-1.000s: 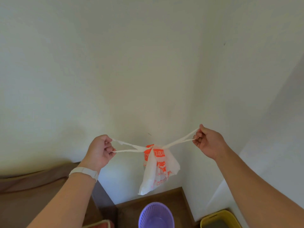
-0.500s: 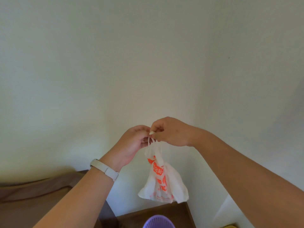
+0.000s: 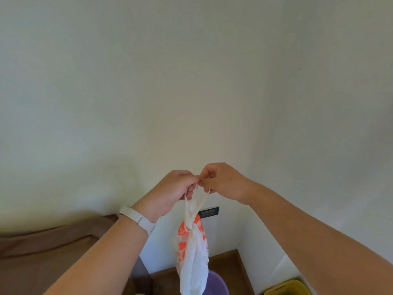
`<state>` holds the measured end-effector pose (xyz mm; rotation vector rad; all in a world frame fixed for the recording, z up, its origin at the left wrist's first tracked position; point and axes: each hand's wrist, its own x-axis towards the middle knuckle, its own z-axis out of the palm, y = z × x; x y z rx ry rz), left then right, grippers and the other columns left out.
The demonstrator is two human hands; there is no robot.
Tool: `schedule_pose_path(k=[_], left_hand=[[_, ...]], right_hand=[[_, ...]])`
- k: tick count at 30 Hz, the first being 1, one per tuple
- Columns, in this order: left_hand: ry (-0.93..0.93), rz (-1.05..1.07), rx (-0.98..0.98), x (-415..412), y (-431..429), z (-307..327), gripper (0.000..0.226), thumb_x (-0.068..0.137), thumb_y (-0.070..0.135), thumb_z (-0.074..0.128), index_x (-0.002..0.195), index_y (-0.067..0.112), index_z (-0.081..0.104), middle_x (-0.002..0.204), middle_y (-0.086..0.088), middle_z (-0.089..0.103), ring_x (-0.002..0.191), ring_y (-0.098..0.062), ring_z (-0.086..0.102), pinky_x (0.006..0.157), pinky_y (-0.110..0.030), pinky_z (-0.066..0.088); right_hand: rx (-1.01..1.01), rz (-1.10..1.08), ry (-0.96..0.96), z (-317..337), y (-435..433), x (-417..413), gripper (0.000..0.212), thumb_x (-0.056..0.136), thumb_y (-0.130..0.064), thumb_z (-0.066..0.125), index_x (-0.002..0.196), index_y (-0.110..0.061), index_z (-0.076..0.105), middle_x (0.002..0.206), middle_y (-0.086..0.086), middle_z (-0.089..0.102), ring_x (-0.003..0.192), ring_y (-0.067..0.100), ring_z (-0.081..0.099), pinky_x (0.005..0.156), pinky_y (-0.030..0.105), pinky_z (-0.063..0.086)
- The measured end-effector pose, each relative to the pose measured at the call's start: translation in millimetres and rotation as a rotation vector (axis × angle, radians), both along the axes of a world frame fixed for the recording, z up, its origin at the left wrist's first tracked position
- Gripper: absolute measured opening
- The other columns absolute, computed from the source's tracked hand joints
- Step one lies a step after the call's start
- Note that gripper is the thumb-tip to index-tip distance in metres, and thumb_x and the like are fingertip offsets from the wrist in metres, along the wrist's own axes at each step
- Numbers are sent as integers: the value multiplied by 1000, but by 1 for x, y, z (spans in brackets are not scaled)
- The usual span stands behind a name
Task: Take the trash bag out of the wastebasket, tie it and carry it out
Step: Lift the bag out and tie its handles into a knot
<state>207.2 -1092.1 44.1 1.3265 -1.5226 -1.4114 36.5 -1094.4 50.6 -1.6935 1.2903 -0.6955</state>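
A white trash bag (image 3: 192, 258) with orange print hangs in the air in front of a white wall. Its two handles are knotted once above the print and rise as two thin loops. My left hand (image 3: 170, 191) pinches the left loop. My right hand (image 3: 223, 183) pinches the right loop. The fingertips of both hands meet above the knot. Directly under the bag, at the bottom edge, stands the purple wastebasket (image 3: 217, 282), partly hidden by the bag.
A yellow bin (image 3: 285, 288) sits at the bottom right by the wall corner. A brown bed or sofa edge (image 3: 42, 248) fills the lower left. A dark wall socket (image 3: 209, 212) is behind the bag. Wooden floor (image 3: 229, 265) shows around the wastebasket.
One second ago my hands were wide apart, pulling the handles tight. They came together above the knot, and the bag now hangs lower below them.
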Motion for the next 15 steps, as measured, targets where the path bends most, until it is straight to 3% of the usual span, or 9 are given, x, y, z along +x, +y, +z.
schedule_pose_path(k=[4, 7, 9, 12, 15], left_hand=[[86, 29, -20, 9, 1, -3, 25, 74, 26, 62, 52, 18, 55, 58, -6, 47, 53, -20, 42, 61, -36, 31], [117, 97, -42, 16, 5, -6, 23, 74, 25, 62, 52, 18, 57, 58, -7, 49, 53, -21, 43, 64, -36, 32], [150, 148, -64, 19, 8, -7, 19, 75, 24, 61, 57, 18, 60, 59, -8, 52, 55, -20, 45, 67, -36, 36], [193, 185, -88, 19, 16, -5, 19, 82, 22, 59, 65, 16, 61, 60, -6, 54, 60, -21, 46, 68, -34, 38], [244, 229, -94, 13, 25, 6, 19, 90, 13, 56, 71, 11, 60, 64, -6, 54, 61, -20, 47, 68, -32, 38]], right_hand=[[4, -67, -23, -21, 9, 2, 6, 89, -20, 66, 88, -14, 66, 85, 4, 69, 77, 18, 63, 83, 42, 55], [-39, -68, 98, -38, 16, -1, 17, 91, -29, 65, 107, -23, 65, 104, -6, 66, 95, 16, 64, 83, 34, 54], [-88, -12, 231, -57, 24, -2, 30, 92, -35, 63, 120, -27, 59, 116, -8, 61, 101, 11, 60, 81, 26, 54], [-150, 137, 354, -86, 33, 2, 48, 91, -48, 61, 135, -35, 47, 133, -11, 52, 113, 9, 57, 98, 31, 50], [-307, 290, 425, -98, 34, 5, 51, 93, -44, 58, 140, -36, 41, 143, -10, 43, 122, 11, 52, 105, 30, 45]])
